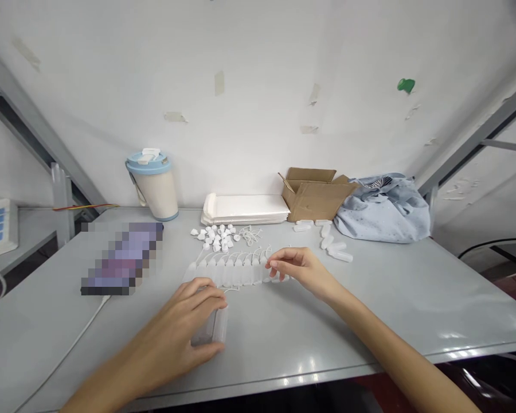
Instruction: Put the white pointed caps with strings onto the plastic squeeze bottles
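Note:
My left hand (195, 315) is curled around translucent plastic tubes (220, 327) near the front of the table. Its fingers lie over their far end and the thumb against the near end; the palm hides part of them. A row of similar tubes with white cord loops (234, 271) lies side by side just beyond. Over the right end of that row is my right hand (298, 269), its thumb and index finger close together. Whatever may be between those fingertips is too small to make out. Small white caps (217, 235) and loose white cords (250, 234) are heaped behind the row.
Several loose tubes (337, 252) lie at the right. Along the wall stand a lidded cup (157, 192), a stack of white packets (249, 207), an open cardboard box (320, 201) and a grey cloth bundle (387, 212). A blurred phone (124, 258) with a cable (69, 350) lies left.

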Tool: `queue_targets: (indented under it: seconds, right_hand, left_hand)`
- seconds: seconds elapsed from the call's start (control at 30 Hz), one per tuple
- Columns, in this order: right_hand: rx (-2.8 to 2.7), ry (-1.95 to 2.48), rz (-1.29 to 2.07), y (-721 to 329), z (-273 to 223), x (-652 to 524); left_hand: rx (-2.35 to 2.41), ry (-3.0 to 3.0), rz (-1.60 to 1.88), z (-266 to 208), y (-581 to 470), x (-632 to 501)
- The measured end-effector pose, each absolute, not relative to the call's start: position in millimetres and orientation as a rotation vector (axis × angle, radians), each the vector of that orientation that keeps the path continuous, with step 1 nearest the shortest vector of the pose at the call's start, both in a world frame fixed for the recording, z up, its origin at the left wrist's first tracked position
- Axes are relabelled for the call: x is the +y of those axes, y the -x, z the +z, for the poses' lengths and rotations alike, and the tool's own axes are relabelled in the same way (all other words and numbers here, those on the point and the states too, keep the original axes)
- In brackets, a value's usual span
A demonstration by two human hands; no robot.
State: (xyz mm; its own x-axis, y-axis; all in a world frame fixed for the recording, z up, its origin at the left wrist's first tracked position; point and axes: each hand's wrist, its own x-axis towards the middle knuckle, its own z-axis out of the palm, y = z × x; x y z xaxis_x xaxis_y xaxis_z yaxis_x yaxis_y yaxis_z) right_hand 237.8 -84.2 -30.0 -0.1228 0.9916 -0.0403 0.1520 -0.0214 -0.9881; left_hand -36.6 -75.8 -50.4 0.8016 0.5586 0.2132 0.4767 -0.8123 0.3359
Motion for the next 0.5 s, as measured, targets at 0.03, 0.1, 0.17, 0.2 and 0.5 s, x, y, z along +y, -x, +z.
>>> queue_targets:
  seconds: [0.03, 0.1, 0.17, 0.2, 0.5]
  right_hand:
    - [-1.4, 1.283, 1.248, -238.0, -30.1, -84.3]
    - [-1.404, 1.287, 1.244, -238.3, -30.3, -84.4]
    - [-1.407, 1.289, 1.239, -238.6, -30.2, -84.7]
    - [-1.409, 1.289, 1.239, -238.7, -30.0, -84.9]
    - [-1.432, 1.308, 1.222, -240.3, -29.1, -85.4]
  left_hand:
    - [0.803, -2.73, 0.437, -50.8, 35.7, -74.6]
    - [0.813, -2.743, 0.423, -51.9, 34.8, -72.7]
    - [0.823, -2.752, 0.409, -53.0, 35.1, -71.5]
    - [0.827, -2.753, 0.399, -53.4, 35.6, -71.2]
    - [0.838, -2.757, 0.364, -52.0, 39.6, -71.4]
